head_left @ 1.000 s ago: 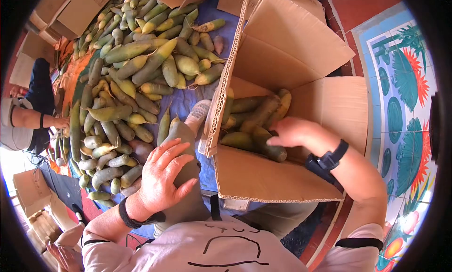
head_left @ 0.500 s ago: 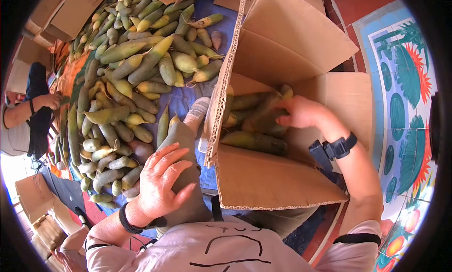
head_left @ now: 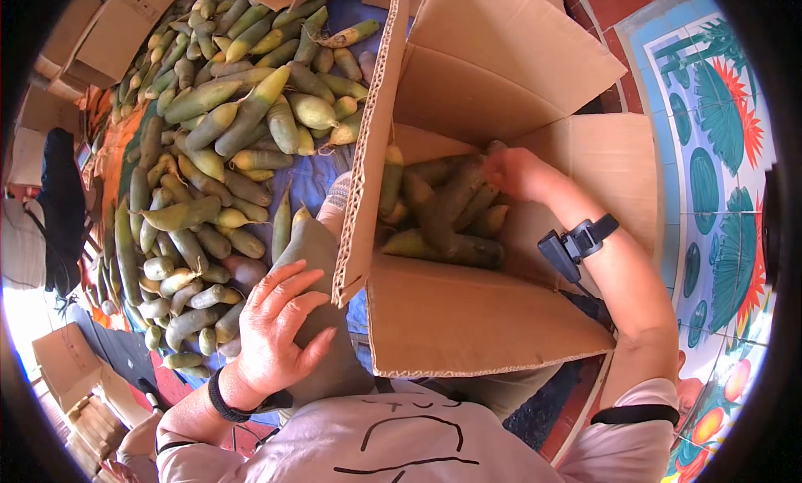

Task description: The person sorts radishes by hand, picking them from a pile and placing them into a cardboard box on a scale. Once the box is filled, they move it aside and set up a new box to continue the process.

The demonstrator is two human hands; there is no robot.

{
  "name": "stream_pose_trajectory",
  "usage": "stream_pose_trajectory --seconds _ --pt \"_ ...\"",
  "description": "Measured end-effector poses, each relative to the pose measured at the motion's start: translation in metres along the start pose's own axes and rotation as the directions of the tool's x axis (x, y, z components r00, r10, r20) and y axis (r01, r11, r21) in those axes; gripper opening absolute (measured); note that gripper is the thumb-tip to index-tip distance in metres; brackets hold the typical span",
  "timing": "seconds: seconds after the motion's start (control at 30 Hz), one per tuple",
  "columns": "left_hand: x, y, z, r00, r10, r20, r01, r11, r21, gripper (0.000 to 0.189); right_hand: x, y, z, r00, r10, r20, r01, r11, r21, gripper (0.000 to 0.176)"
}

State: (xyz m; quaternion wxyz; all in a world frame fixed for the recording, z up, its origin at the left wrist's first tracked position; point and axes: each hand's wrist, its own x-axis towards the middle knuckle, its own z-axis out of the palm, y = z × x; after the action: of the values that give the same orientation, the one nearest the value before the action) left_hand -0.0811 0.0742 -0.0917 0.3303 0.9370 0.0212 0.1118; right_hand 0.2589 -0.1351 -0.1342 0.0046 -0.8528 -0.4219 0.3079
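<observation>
My left hand (head_left: 282, 328) lies on my grey-clad knee (head_left: 313, 249), fingers stretched out and holding nothing. Inside a tall open cardboard box (head_left: 468, 320), my right hand (head_left: 520, 174) is at the upper ends of several green radishes (head_left: 459, 190). Its fingers are smeared and partly hidden, so I cannot make out whether they grip one. One radish (head_left: 476, 251) lies along the near side of the box, and another (head_left: 434, 220) slants across its left part. A large pile of green radishes (head_left: 209, 149) spreads to the left of the box.
The pile rests on a blue sheet (head_left: 347, 15) and an orange one (head_left: 109, 170). More cardboard boxes (head_left: 125, 27) stand at the far left, near another person (head_left: 29, 241). A painted tile wall (head_left: 702, 199) runs along the right.
The radishes in the box lie differently, with one now slanting across the left part. My right hand has shifted slightly inside the box. My left hand stays on the knee.
</observation>
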Motion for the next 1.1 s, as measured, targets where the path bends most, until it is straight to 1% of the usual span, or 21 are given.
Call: stream_pose_trajectory --seconds 0.03,0.07,0.1,0.17,0.2,0.27,0.37,0.4,0.47,0.5,0.57,0.6,0.67,0.7,0.77,0.8,0.9,0.97,1.0,1.07,1.1 --pt "0.001 0.0 0.0 1.0 -0.003 0.001 0.003 1.0 -0.009 0.035 0.002 0.006 0.008 0.994 0.077 0.083 -0.063 0.984 -0.164 0.024" --pt "0.0 0.0 0.0 1.0 -0.006 -0.001 0.006 1.0 -0.008 0.035 0.004 0.011 0.014 0.975 0.165 0.151 -0.108 0.938 -0.329 0.023" --pt "-0.001 -0.001 0.001 1.0 -0.005 -0.001 0.005 1.0 -0.009 0.035 0.002 0.016 0.019 0.975 0.162 0.153 -0.105 0.938 -0.33 0.023" --pt "-0.002 -0.002 0.001 1.0 -0.008 -0.002 0.008 1.0 -0.005 0.035 -0.001 0.022 0.028 0.935 0.243 0.258 -0.165 0.942 -0.291 0.024" --pt "-0.002 -0.002 0.001 1.0 -0.007 -0.002 0.007 1.0 -0.013 0.035 0.0 0.026 0.035 0.936 0.239 0.258 -0.161 0.943 -0.291 0.024" --pt "-0.002 -0.002 0.001 1.0 -0.006 -0.001 0.006 1.0 -0.02 0.035 0.001 0.029 0.043 0.955 0.149 0.256 -0.066 0.949 -0.307 0.023" --pt "-0.001 -0.002 0.0 1.0 -0.009 0.006 0.009 1.0 -0.014 0.034 0.001 0.028 0.042 0.963 0.119 0.242 -0.035 0.945 -0.325 0.022" --pt "-0.001 -0.002 0.0 1.0 -0.007 0.006 0.007 1.0 -0.018 0.034 0.003 0.032 0.044 0.963 0.118 0.242 -0.034 0.945 -0.325 0.022" --pt "-0.001 -0.002 0.0 1.0 -0.007 0.004 0.007 1.0 -0.021 0.033 0.01 0.05 0.052 0.959 0.172 0.226 -0.068 0.912 -0.405 0.021" --pt "-0.001 -0.002 0.0 1.0 -0.011 0.006 0.011 1.0 -0.022 0.033 0.01 0.057 0.057 0.959 0.17 0.226 -0.066 0.911 -0.406 0.021" --pt "-0.002 -0.002 0.0 1.0 -0.016 0.006 0.017 1.0 -0.021 0.033 0.009 0.061 0.06 0.989 0.15 -0.012 -0.142 0.901 -0.41 0.02" --pt "-0.001 -0.002 0.0 1.0 -0.014 0.004 0.014 1.0 -0.021 0.032 0.011 0.064 0.061 0.989 0.149 -0.012 -0.141 0.901 -0.41 0.02" --pt "-0.001 -0.002 0.0 1.0 -0.01 0.004 0.01 1.0 -0.022 0.032 0.01 0.058 0.057 0.948 0.284 0.144 -0.21 0.897 -0.389 0.02" --pt "-0.001 -0.002 0.0 1.0 -0.009 0.002 0.009 1.0 -0.023 0.032 0.011 0.063 0.063 0.947 0.285 0.144 -0.211 0.897 -0.389 0.02" --pt "-0.001 -0.002 0.0 1.0 -0.009 0.001 0.009 1.0 -0.024 0.032 0.01 0.069 0.077 0.935 0.271 0.228 -0.176 0.913 -0.367 0.021" --pt "-0.001 -0.002 0.0 1.0 -0.012 0.003 0.012 1.0 -0.026 0.032 0.006 0.072 0.084 0.935 0.271 0.228 -0.175 0.913 -0.367 0.021" --pt "-0.002 -0.002 0.0 1.0 -0.016 0.002 0.016 1.0 -0.026 0.032 -0.003 0.051 0.088 0.932 0.293 0.212 -0.183 0.887 -0.424 0.026" --pt "-0.001 -0.002 0.0 1.0 -0.013 0.001 0.013 1.0 -0.026 0.032 -0.006 0.034 0.084 0.891 0.338 0.305 -0.136 0.837 -0.53 0.03" --pt "-0.001 -0.002 0.0 1.0 -0.013 0.0 0.013 1.0 -0.025 0.031 -0.006 0.037 0.088 0.89 0.337 0.306 -0.136 0.838 -0.528 0.03" --pt "-0.001 -0.002 0.0 1.0 -0.012 0.0 0.012 1.0 -0.023 0.031 -0.005 0.044 0.096 0.923 0.304 0.236 -0.172 0.875 -0.451 0.029" --pt "-0.001 -0.002 0.0 1.0 -0.012 0.0 0.012 1.0 -0.02 0.031 -0.004 0.047 0.099 0.923 0.304 0.237 -0.173 0.876 -0.451 0.029"
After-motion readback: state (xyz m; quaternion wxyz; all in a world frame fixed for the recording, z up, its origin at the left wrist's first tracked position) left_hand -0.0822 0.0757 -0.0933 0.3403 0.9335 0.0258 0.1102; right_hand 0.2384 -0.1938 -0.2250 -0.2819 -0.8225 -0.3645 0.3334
